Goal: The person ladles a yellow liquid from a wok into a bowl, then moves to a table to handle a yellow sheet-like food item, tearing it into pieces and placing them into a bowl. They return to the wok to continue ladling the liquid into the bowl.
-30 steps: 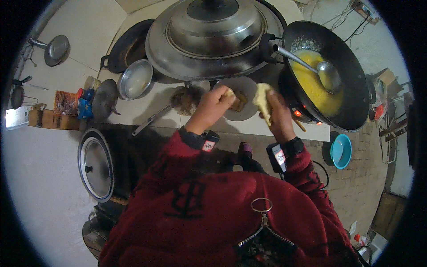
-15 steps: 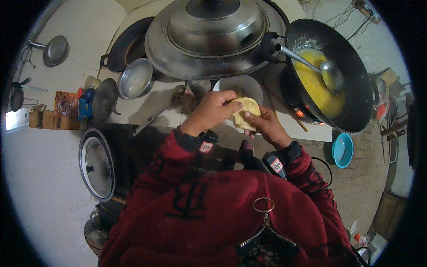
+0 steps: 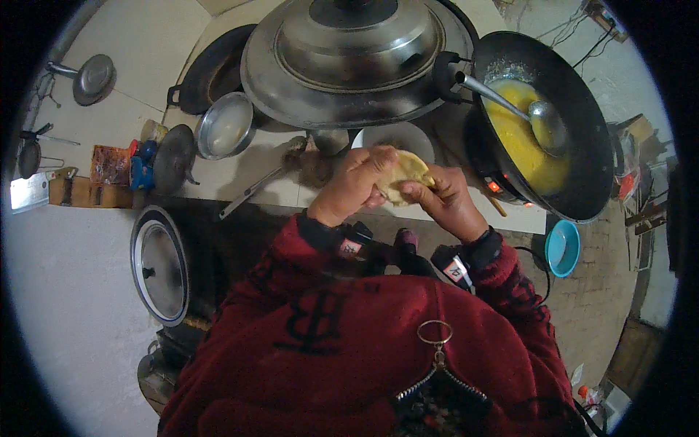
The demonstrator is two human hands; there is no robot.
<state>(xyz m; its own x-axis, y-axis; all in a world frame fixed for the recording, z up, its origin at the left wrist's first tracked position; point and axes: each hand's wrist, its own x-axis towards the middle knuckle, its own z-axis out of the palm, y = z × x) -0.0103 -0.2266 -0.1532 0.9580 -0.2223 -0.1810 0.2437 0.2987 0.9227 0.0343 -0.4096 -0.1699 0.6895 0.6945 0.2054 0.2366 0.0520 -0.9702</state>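
Now the flat dough round (image 3: 403, 173) sits between my left hand (image 3: 349, 183) and right hand (image 3: 453, 202), at the near edge of the surface (image 3: 523, 217). A second ago they were apart; both grips now pinch it, leaving neither free. They partly hide a pale bowl (image 3: 397, 135) beyond; right, a black wok (image 3: 588, 138) holds a steel ladle (image 3: 549, 130).

Flatbread (image 3: 405, 170) in fingers (image 3: 422, 194), ladle (image 3: 501, 99) in wok (image 3: 585, 109)

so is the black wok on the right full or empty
Partly full: yellow liquid lies in the wok, whose bare black inside shows around it.
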